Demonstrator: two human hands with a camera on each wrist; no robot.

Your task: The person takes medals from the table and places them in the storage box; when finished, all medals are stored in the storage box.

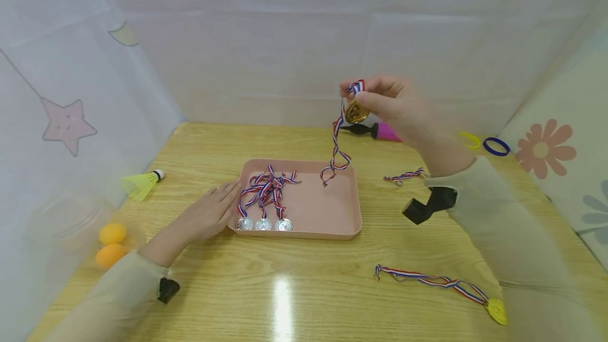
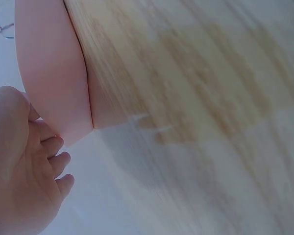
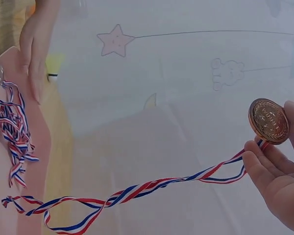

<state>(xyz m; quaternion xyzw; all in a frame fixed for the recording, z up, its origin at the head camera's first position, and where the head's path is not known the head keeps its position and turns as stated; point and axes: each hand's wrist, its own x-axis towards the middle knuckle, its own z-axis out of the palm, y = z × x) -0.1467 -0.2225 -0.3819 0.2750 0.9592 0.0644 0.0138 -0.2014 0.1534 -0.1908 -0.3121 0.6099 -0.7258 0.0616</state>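
Observation:
My right hand (image 1: 391, 102) is raised above the far right of the pink tray (image 1: 328, 235), pinching a gold medal (image 3: 269, 121) near where its striped ribbon (image 1: 336, 141) joins it. That ribbon dangles twisted, its lower end over the tray's right part. My left hand (image 1: 211, 212) lies against the tray's left wall, fingers extended; in the left wrist view, its fingertips (image 2: 64, 186) are beside the pink wall. Inside the tray, several silver medals, such as the middle one (image 1: 263, 225), line the near left side, with their red, white and blue ribbons (image 1: 266, 189) tangled behind them.
Right of the tray lie a yellow medal (image 1: 496, 311) with its ribbon and another striped ribbon (image 1: 404, 176), partly hidden by my arm. A pink and black pump (image 1: 385, 131) and a blue ring (image 1: 496, 146) are behind. A shuttlecock (image 1: 142, 184) and orange balls (image 1: 112, 233) sit left.

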